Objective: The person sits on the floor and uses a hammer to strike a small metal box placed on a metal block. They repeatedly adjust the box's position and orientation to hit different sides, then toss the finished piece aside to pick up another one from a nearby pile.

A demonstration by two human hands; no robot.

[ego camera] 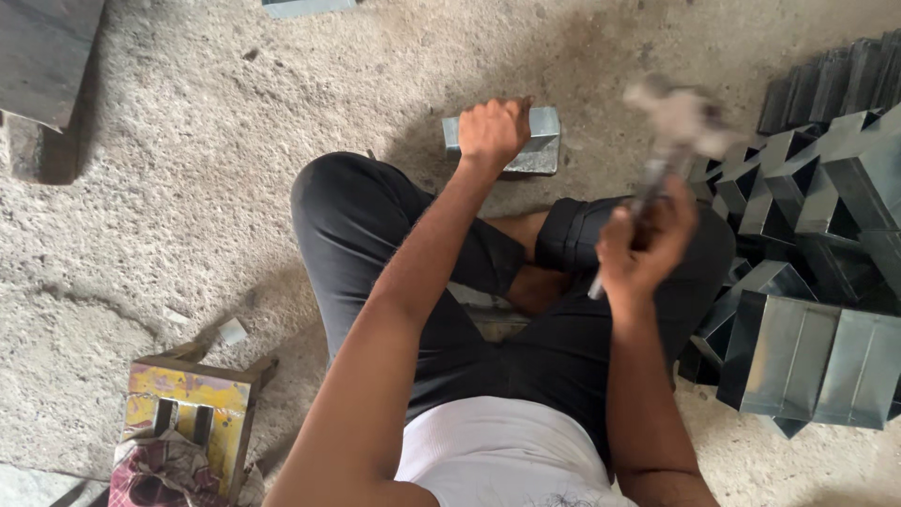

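Head view: the person sits on the rough concrete floor point(188, 188) with knees bent, in dark trousers and a white shirt. The right hand point(643, 246) is closed in a fist around the handle of a hammer point(671, 141), raised above the right knee; the hammer head is motion-blurred above and just beyond the hand. To the right of the right hand, a stack of folded sheet-metal boxes point(807, 235) lies in rows on the floor, their open ends facing various ways, close beside the right leg. The left hand point(493, 130), arm extended forward, is curled with its fingers pressed down over the top of a small rectangular sheet-metal piece point(542, 143) that rests on the floor just beyond the left knee. Well to the left of the left arm and nearer the camera, a small wooden stool point(192, 408) with a yellow painted top stands on the floor, a patterned cloth point(150, 479) lying against its near edge.
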